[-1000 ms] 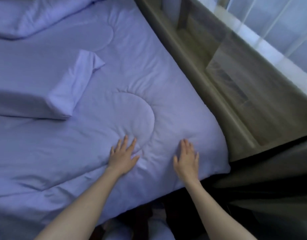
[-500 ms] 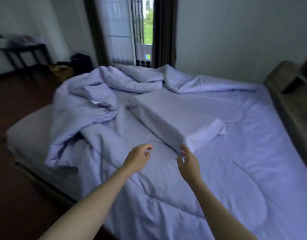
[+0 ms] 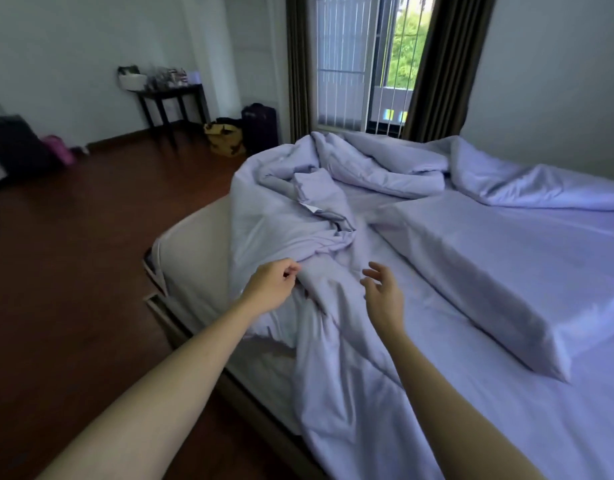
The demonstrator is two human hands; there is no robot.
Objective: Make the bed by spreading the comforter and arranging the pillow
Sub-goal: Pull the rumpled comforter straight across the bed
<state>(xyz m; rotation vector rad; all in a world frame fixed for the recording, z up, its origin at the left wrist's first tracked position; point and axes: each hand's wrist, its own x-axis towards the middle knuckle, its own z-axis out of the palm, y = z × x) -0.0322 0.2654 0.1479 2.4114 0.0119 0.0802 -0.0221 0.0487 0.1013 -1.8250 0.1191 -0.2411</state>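
The lavender comforter [image 3: 333, 216] lies bunched in a heap over the left and far side of the bed. It is flatter toward the near right. A long lavender pillow [image 3: 506, 271] lies on the comforter at the right. My left hand [image 3: 272, 287] hovers at the heap's near fold with fingers curled, fingertips right at the fabric; whether they pinch it is unclear. My right hand [image 3: 383, 294] is in the air just right of that fold, its fingers spread and relaxed, holding nothing.
Bare pale mattress [image 3: 194, 258] shows at the bed's left corner. Dark wood floor [image 3: 90, 271] stretches to the left. A small dark table [image 3: 170, 95], a yellow bag [image 3: 225, 136] and a dark suitcase [image 3: 260, 128] stand by the far wall. A curtained window [image 3: 364, 64] is behind the bed.
My view turned from the bed's smoothed right corner to the bunched left side. Both hands lifted off the comforter and moved toward the heap, the left closing in on a fold.
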